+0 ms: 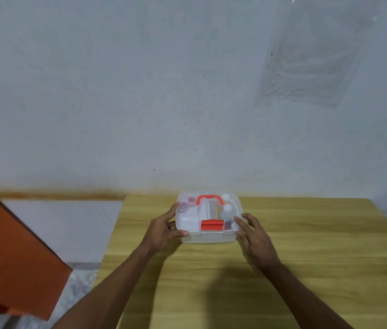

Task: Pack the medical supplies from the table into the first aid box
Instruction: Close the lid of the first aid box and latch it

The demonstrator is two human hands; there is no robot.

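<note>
Here, seen from a camera on the person's head, a clear plastic first aid box (208,220) sits on a pale wooden table (306,257), near the far edge by a grey-white wall (140,91). Its see-through lid is down, with a red carry handle (209,199) lying on top and a red latch (212,225) at the middle of the front.

The left hand (165,230) cups the box's left end, thumb pressed on the front corner and fingers curled up the side. The right hand (253,236) is spread, its fingertips touching the right front corner. Neither hand is fully wrapped around anything; they seem placed at both ends to steady the box or press the lid home.

Through the lid, white bottles (226,213) show on the right and small pink-red round containers (186,204) on the left, kept apart by inner dividers. What else is inside is too blurred to tell.

No loose supplies are visible on the table, so the packing looks nearly done, with closing or latching as the likely step in hand.

An orange panel (10,233) leans at the left edge.
</note>
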